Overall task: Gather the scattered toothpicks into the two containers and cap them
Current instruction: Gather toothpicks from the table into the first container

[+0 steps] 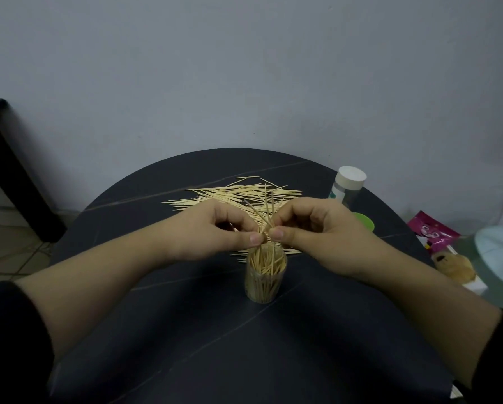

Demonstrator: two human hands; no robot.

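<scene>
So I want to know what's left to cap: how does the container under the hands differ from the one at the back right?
The near container is open at the top; the far container wears a white cap. The near container is full of upright toothpicks; the far container's contents cannot be made out. Both stand upright on the dark table.

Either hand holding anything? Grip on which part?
Both: left hand and right hand pinch one small bunch of toothpicks, grip low on the shafts, upper ends fanning out, just above the open container.
</scene>
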